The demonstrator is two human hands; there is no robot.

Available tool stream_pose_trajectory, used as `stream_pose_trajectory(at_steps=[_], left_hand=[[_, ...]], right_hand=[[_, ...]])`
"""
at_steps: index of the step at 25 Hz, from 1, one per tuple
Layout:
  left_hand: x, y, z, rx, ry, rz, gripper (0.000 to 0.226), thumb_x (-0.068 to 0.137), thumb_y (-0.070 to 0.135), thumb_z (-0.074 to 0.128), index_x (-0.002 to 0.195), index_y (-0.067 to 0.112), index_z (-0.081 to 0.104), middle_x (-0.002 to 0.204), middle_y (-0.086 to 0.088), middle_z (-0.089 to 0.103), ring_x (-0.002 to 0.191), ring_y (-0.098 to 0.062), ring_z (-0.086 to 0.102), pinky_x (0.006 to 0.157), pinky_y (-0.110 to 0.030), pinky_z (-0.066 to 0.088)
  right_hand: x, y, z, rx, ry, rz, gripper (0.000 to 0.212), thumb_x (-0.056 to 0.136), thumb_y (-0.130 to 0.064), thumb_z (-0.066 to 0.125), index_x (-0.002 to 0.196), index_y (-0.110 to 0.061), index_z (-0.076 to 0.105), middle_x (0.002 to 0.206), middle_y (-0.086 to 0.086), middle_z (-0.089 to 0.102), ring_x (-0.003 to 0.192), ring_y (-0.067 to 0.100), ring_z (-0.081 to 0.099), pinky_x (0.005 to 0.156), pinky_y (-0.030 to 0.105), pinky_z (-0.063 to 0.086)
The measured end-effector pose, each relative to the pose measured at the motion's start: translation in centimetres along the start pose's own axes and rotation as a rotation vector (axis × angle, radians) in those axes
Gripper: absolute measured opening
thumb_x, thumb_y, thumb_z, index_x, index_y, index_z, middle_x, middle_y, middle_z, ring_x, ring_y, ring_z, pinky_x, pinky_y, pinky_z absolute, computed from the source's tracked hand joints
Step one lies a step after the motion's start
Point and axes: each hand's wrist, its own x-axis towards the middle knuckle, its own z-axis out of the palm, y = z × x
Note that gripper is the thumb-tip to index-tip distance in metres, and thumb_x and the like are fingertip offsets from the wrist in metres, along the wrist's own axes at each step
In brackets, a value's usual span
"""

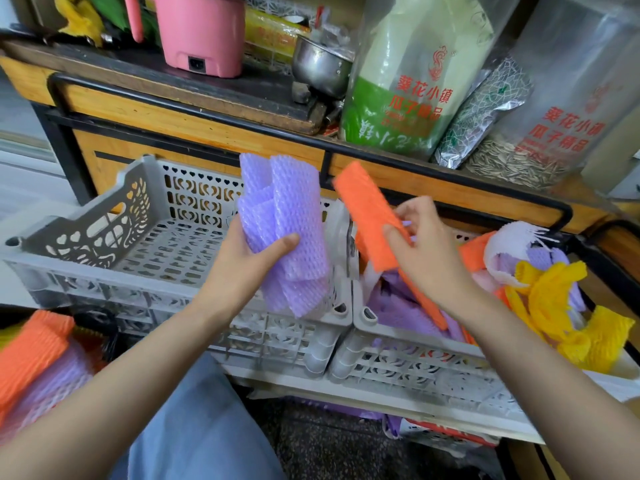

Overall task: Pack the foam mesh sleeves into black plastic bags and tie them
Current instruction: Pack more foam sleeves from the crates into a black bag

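Observation:
My left hand (249, 261) grips a bunch of purple foam mesh sleeves (287, 223) upright over the gap between two grey crates. My right hand (426, 251) pinches an orange foam sleeve (370, 216), lifted above the right crate (398, 365). That crate holds loose purple, orange, white and yellow sleeves (547, 299). At the lower left, orange sleeves (31, 344) and purple ones lie stacked with a dark bag edge (97, 323) behind them.
The left grey crate (86, 275) has nothing in it. Behind stands a wooden cabinet with a black rail (194, 102), a pink appliance (201, 32), a steel pot (322, 67) and bags of sunflower seeds (415, 74). My blue-trousered leg (194, 427) is below.

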Motion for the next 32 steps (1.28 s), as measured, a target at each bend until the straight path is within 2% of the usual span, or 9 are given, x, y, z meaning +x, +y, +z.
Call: stream_pose_trajectory(at_steps=[5, 10, 14, 18, 20, 23, 25, 29, 32], left_hand=[[-1.8, 0.6, -3.6, 0.068, 0.124, 0.114, 0.058, 0.079, 0.028, 0.075, 0.126, 0.019, 0.044, 0.122, 0.003, 0.057, 0.104, 0.003, 0.058, 0.089, -0.015, 0.047], [-5.4, 0.5, -9.7, 0.182, 0.243, 0.205, 0.052, 0.081, 0.059, 0.042, 0.128, 0.038, 0.043, 0.125, 0.021, 0.049, 0.119, 0.012, 0.042, 0.103, -0.016, 0.031], [-9.3, -0.2, -14.7, 0.366, 0.349, 0.234, 0.047, 0.086, 0.059, 0.023, 0.127, 0.043, 0.039, 0.124, 0.025, 0.04, 0.12, 0.019, 0.033, 0.104, -0.008, 0.024], [-12.5, -0.3, -19.8, 0.591, 0.333, 0.229, 0.051, 0.092, 0.051, 0.027, 0.137, 0.03, 0.039, 0.128, 0.009, 0.041, 0.126, 0.004, 0.036, 0.105, -0.008, 0.022], [-14.0, -0.2, -22.9, 0.776, 0.379, 0.213, 0.052, 0.088, 0.045, 0.037, 0.135, 0.023, 0.044, 0.128, 0.001, 0.044, 0.122, -0.004, 0.04, 0.103, -0.009, 0.023], [-16.4, -1.2, -27.8, 1.181, 0.583, 0.149, 0.055, 0.077, 0.036, 0.045, 0.126, 0.011, 0.049, 0.121, -0.013, 0.048, 0.112, -0.029, 0.044, 0.095, -0.032, 0.031], [-18.2, -2.4, -31.0, 1.316, 0.677, -0.026, 0.053, 0.072, 0.031, 0.053, 0.12, 0.007, 0.051, 0.111, -0.019, 0.051, 0.101, -0.036, 0.047, 0.085, -0.045, 0.038], [-20.3, -3.3, -34.3, 1.175, 0.692, -0.296, 0.016, 0.081, 0.015, 0.064, 0.092, 0.004, 0.06, 0.085, -0.022, 0.063, 0.085, -0.04, 0.06, 0.072, -0.047, 0.048], [-19.8, -2.3, -35.3, 0.815, 0.861, -0.231, 0.027, 0.084, 0.028, 0.063, 0.077, 0.001, 0.06, 0.067, -0.013, 0.063, 0.068, -0.03, 0.059, 0.064, -0.038, 0.041]], right_hand=[[-2.3, -8.0, 6.0, 0.262, -0.16, -0.157, 0.022, 0.091, -0.026, 0.058, 0.107, -0.021, 0.043, 0.113, -0.002, 0.064, 0.099, 0.013, 0.062, 0.084, 0.038, 0.05], [-4.7, -13.0, 11.8, 0.422, -0.395, -0.161, 0.077, 0.079, -0.045, 0.068, 0.137, -0.018, 0.025, 0.136, -0.004, 0.045, 0.121, 0.011, 0.049, 0.099, 0.033, 0.044], [-6.3, -18.0, 16.5, 0.539, -0.467, -0.104, 0.109, 0.056, -0.062, 0.076, 0.137, -0.015, 0.02, 0.138, -0.004, 0.043, 0.123, 0.004, 0.045, 0.097, 0.021, 0.039], [-7.2, -22.4, 21.7, 0.584, -0.409, -0.026, 0.086, 0.056, -0.046, 0.082, 0.122, -0.018, 0.035, 0.121, 0.0, 0.055, 0.114, 0.019, 0.055, 0.092, 0.038, 0.046], [-7.8, -24.4, 23.9, 0.543, -0.357, -0.069, 0.075, 0.066, -0.034, 0.082, 0.124, -0.016, 0.038, 0.122, 0.004, 0.057, 0.112, 0.023, 0.056, 0.089, 0.034, 0.045], [-8.9, -25.9, 26.9, 0.453, -0.396, -0.235, 0.082, 0.068, -0.031, 0.08, 0.135, -0.012, 0.034, 0.131, 0.007, 0.05, 0.119, 0.022, 0.049, 0.093, 0.028, 0.04], [-10.1, -26.2, 29.0, 0.341, -0.5, -0.354, 0.086, 0.069, -0.032, 0.079, 0.138, -0.009, 0.033, 0.133, 0.01, 0.048, 0.122, 0.027, 0.046, 0.1, 0.037, 0.039], [-11.5, -26.9, 31.1, 0.073, -0.648, -0.556, 0.091, 0.077, -0.041, 0.072, 0.145, -0.006, 0.022, 0.143, 0.011, 0.039, 0.131, 0.026, 0.037, 0.105, 0.031, 0.028], [-12.0, -27.7, 31.5, 0.02, -0.713, -0.705, 0.095, 0.077, -0.048, 0.07, 0.145, -0.004, 0.022, 0.146, 0.012, 0.035, 0.134, 0.025, 0.035, 0.108, 0.027, 0.024]])
